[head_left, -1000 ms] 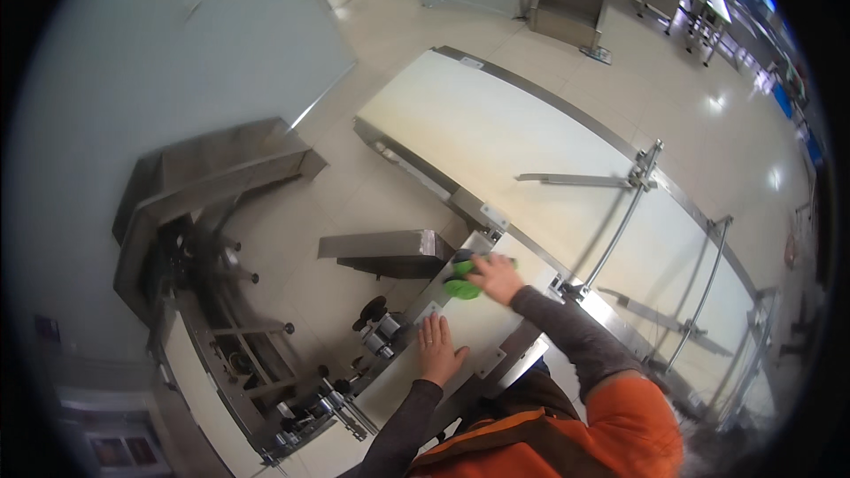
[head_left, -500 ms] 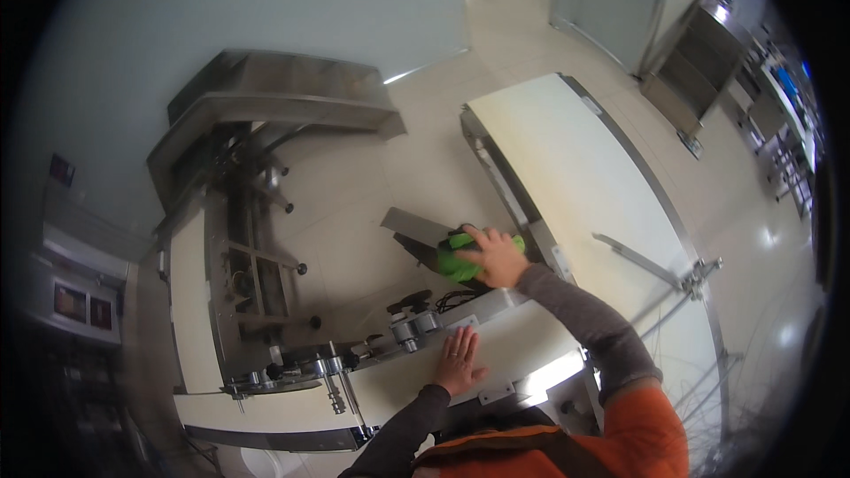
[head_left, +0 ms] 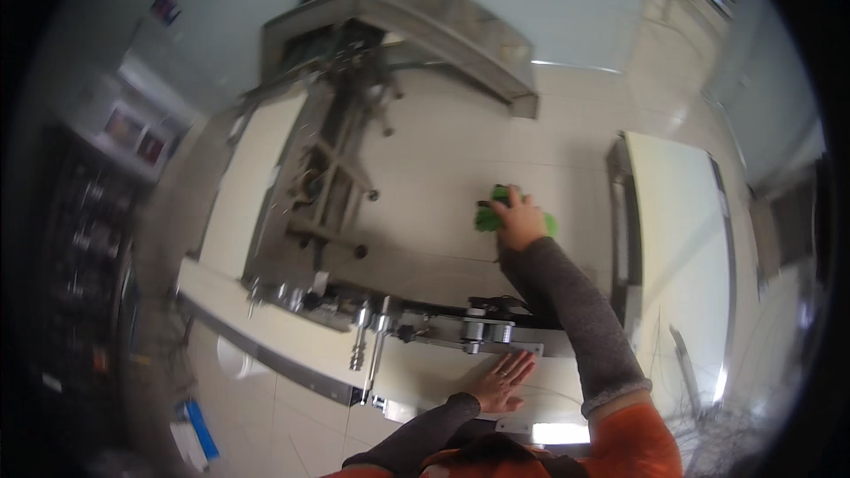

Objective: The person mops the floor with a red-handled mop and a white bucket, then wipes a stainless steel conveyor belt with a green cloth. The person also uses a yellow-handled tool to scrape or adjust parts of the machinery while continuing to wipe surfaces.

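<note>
While left hand (head_left: 505,381) rests, fingers slightly spread, on pale belt (head_left: 428,374), right hand (head_left: 524,221) clutches green cloth-like bundle (head_left: 487,218) at left hand's 12 o'clock — snug grip, loose ends clear of metal rollers (head_left: 479,330), judged best.

There are two hands (head_left: 502,385) (head_left: 523,223), one green bundle (head_left: 486,218), one white bucket (head_left: 235,358).

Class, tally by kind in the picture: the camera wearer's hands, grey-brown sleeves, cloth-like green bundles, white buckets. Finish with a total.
Left hand and right hand: 2
Left grey-brown sleeve and right grey-brown sleeve: 2
Cloth-like green bundle: 1
White bucket: 1
Total: 6
</note>
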`<move>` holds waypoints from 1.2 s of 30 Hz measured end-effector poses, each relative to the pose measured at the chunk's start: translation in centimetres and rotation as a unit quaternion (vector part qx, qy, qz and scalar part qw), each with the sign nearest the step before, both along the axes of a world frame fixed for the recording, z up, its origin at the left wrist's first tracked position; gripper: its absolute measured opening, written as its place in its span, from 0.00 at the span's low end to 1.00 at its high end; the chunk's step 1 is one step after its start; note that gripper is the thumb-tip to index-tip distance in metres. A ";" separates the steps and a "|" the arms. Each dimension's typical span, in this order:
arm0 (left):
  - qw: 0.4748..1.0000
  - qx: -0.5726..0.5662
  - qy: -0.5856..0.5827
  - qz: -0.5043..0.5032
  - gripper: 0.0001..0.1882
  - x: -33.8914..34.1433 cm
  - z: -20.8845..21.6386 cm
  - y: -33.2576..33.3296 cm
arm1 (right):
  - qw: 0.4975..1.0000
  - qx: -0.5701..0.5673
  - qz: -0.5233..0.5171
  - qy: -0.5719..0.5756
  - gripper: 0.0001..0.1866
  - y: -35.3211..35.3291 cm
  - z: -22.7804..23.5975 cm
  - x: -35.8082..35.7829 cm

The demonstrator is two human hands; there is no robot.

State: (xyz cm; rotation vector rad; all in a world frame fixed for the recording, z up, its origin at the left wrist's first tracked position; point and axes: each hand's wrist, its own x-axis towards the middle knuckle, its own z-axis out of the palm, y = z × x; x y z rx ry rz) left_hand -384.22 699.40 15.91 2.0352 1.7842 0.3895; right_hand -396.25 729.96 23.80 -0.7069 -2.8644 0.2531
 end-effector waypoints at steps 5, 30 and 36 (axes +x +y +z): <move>0.998 -0.054 0.026 -0.032 0.48 -0.7 1.7 0.3 | 0.999 -0.012 -0.030 0.012 0.26 0.8 0.1 -1.6; 0.811 0.049 -0.447 0.375 0.09 -11.6 5.3 -28.2 | 0.831 -0.242 0.501 -0.029 0.32 -31.2 4.5 -31.5; 0.526 0.056 -0.351 0.772 0.06 -10.1 -1.3 -45.1 | 0.878 -0.099 0.467 -0.038 0.35 -41.3 0.3 -42.5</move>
